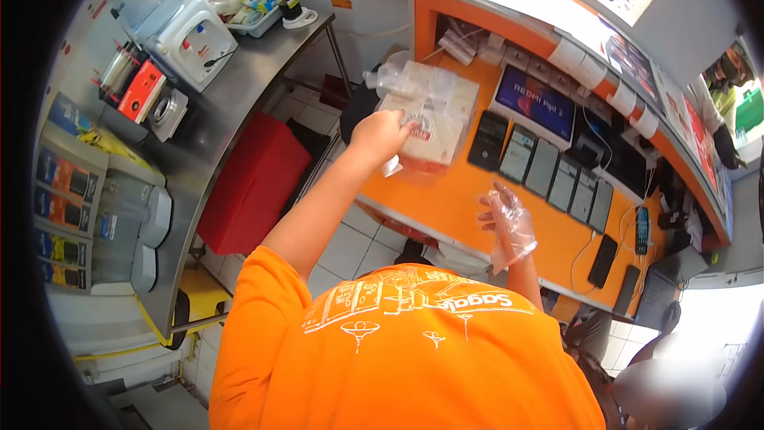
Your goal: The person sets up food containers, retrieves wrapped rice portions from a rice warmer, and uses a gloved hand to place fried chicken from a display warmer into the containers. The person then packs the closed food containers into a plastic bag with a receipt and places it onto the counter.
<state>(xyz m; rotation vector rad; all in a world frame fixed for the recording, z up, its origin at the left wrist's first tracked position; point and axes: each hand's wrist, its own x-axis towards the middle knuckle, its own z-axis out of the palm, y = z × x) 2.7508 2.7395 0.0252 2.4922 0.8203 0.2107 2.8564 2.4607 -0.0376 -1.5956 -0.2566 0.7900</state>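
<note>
1. Bagged box (439, 115): on orange counter (469, 219), to the R of your L hand (383, 137) fingers, partly under them; long axis runs roughly away from you, far end leaning slightly R.
2. L hand is nearer, at the box's L side. Bare, fingers curled together; can't tell if they clamp bag film or just rest on it. Small white piece (391, 166) just below the fist, can't ID.
3. R hand (509, 227): in clear plastic glove, fingers apart and loosely bent, nothing seen in them. Over/near counter's near edge, apart from box; box lies up-L of these fingers, i.e. farther from you.
4. Nearby: black phone (488, 140) just R of box, w/ the blue tablet box (535, 106) beyond it, to the R.
</note>
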